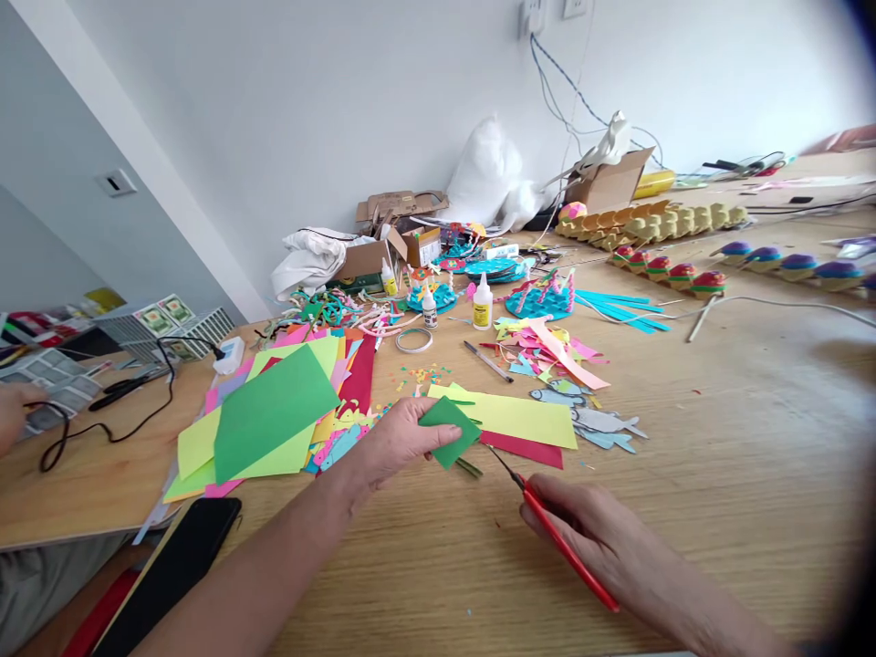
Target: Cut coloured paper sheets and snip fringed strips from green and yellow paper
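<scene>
My left hand [397, 440] pinches a small piece of dark green paper [450, 431] just above the wooden table [739, 456]. My right hand [602, 538] is closed around red-handled scissors [557, 538], whose thin dark blades point up-left toward the green piece. A narrow green strip [469, 467] lies on the table under the paper. Just beyond lie a yellow sheet [526, 415] and a red sheet [524, 449].
A heap of coloured paper sheets [274, 411] lies left, a black phone [182, 561] near the front edge. Paper scraps [547, 351], glue bottles [483, 303], a tape roll [414, 340], a pen [487, 361], egg cartons [650, 222] and cardboard boxes [606, 182] stand farther back. Another person's hand [14, 411] shows at far left.
</scene>
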A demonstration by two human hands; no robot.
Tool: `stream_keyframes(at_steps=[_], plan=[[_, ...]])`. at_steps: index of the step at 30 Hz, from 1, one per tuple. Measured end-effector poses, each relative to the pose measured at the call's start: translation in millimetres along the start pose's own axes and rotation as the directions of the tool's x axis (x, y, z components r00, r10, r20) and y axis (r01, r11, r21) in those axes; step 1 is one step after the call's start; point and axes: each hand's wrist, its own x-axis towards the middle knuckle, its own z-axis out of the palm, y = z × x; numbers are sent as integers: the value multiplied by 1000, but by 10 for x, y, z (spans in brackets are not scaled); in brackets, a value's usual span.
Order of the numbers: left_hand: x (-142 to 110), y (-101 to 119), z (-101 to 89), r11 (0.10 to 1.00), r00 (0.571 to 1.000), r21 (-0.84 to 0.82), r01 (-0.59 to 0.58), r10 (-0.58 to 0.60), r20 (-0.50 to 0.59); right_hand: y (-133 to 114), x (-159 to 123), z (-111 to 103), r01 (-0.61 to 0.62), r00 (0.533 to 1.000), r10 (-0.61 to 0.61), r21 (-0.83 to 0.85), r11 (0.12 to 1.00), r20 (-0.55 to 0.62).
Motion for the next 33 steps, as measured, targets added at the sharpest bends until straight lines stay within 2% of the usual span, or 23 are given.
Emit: stream_keyframes(at_steps=[7, 12, 20, 33], plan=[[-16, 15, 44, 998, 1000, 55, -19, 19, -3, -59, 49, 14, 38, 999, -36, 63, 997, -21], [-28, 21, 85, 997, 1000, 72, 26, -26, 0, -89, 54, -10, 46, 998, -41, 118, 992, -51], [-18, -8, 113, 1000, 999, 12, 13, -14, 41, -101, 88, -17, 35, 999, -35, 22, 999, -33], [16, -82, 88, 998, 996, -49, 39, -35, 77, -48, 111, 30, 48, 998, -48, -2, 999, -38]])
